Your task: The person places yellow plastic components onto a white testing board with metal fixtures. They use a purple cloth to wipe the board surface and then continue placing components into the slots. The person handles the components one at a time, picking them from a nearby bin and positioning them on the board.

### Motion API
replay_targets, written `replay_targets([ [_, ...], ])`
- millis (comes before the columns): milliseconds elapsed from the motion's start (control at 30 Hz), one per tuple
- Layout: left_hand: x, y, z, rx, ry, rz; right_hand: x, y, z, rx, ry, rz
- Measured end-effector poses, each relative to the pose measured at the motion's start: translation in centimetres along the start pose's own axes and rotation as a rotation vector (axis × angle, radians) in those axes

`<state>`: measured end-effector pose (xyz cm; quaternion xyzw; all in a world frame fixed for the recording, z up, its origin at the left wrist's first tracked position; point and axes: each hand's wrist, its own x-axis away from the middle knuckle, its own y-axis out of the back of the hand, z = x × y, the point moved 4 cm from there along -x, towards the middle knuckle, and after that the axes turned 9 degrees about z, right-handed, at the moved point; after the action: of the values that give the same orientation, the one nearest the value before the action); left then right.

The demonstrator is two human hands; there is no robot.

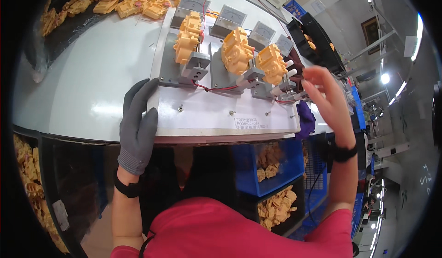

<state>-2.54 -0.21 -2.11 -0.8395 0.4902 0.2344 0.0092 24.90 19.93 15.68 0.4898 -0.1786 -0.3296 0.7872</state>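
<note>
Nearby, yellow housings (pixel 235 50), meters (pixel 231 14), perhaps wiring

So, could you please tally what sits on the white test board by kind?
Orange plastic gearbox housings clamped on the board: 3
Grey analogue meters along the back edge: 4
Grey clamp fixtures with levers: 3
Total: 10

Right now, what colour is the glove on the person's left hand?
Dark grey. The glove shows best in the head view, resting on the white board's left edge.
</note>
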Motion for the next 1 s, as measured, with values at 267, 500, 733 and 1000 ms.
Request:
replay_targets([
  [267,-0.2,-0.1,0.3,0.019,-0.024,-0.001,-8.0,-2.3,1.2,0.352,-0.196,0.361],
  [500,-0.3,0.0,0.3,0.015,-0.009,0.011,-8.9,-2.4,-0.2,0.388,-0.127,0.367],
  [733,-0.3,0.0,0.1,0.021,0.032,0.012,-4.4,1.2,0.2,0.086,-0.053,0.032],
  [1000,-0.1,-0.3,0.1,0.012,0.053,0.026,6.6,-5.7,-2.5,-0.188,-0.173,-0.045],
])
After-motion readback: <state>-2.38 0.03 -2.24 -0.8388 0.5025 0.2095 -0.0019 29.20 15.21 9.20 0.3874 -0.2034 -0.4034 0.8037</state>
